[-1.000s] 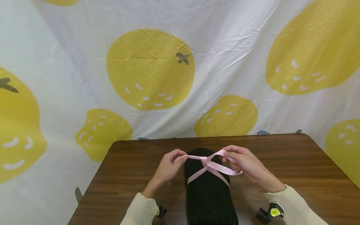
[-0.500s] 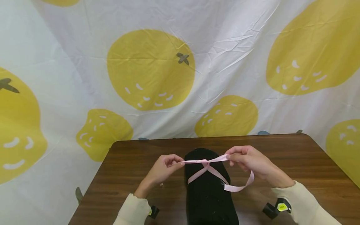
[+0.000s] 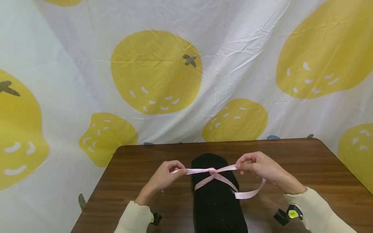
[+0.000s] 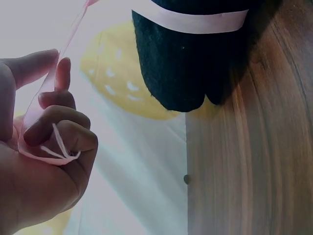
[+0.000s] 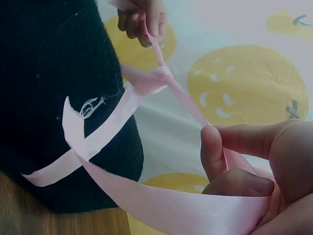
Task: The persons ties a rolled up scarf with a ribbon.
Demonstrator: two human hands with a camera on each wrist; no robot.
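A pink satin ribbon (image 3: 199, 171) goes around a black, felt-like bundle (image 3: 217, 207) and is knotted on top of it. My left hand (image 3: 167, 174) pinches one ribbon end left of the knot, its tail gathered in the curled fingers in the left wrist view. On the other side my right hand (image 3: 260, 166) pinches the other end between thumb and index finger. From the right hand a loose tail (image 5: 166, 205) with a frayed tip curves back over the bundle. Both ends stretch nearly straight out from the knot (image 5: 154, 81).
The bundle lies on a dark wooden table (image 3: 140, 161). Behind the table hangs a white cloth (image 3: 233, 64) printed with yellow lemons. Dark camera mounts (image 3: 282, 216) are strapped to both wrists, below the cream sleeves (image 3: 316, 207).
Both hands have moved apart, pulling the ribbon ends outward. The loop at the right is gone, and a loose tail now hangs from the right hand. The knot looks smaller and tighter.
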